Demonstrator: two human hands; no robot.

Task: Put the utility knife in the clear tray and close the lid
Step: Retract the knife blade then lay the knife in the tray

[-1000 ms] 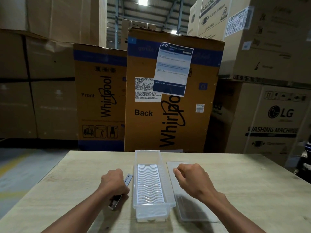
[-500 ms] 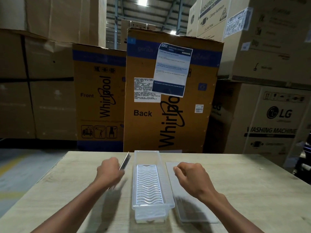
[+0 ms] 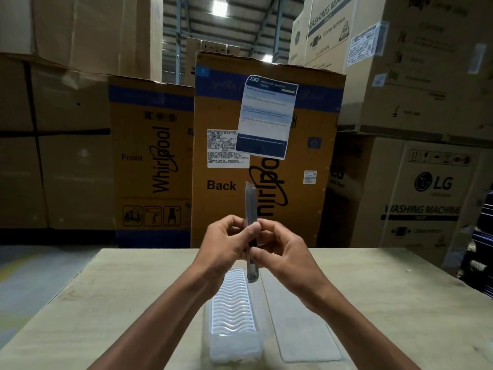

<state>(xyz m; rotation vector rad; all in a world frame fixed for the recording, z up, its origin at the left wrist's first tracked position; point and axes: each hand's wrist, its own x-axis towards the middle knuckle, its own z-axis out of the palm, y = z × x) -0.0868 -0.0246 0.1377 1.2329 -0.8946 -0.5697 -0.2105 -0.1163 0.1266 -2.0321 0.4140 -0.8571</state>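
A slim grey utility knife [image 3: 250,206] stands nearly upright in the air above the table, its blade tip pointing up. My left hand [image 3: 226,243] grips its middle from the left and my right hand [image 3: 282,252] pinches it from the right. Below the hands lies the long clear tray [image 3: 234,340] with a white wavy insert, open on top. Its flat clear lid [image 3: 301,321] lies on the table just right of the tray.
The pale wooden table [image 3: 106,316] ends at a far edge just beyond the tray. Behind it stand tall cardboard appliance boxes [image 3: 266,156] stacked close. Grey floor shows at the left.
My left hand lifted the knife from the table left of the tray up over it. My right hand rose from above the lid and took hold of the knife too.
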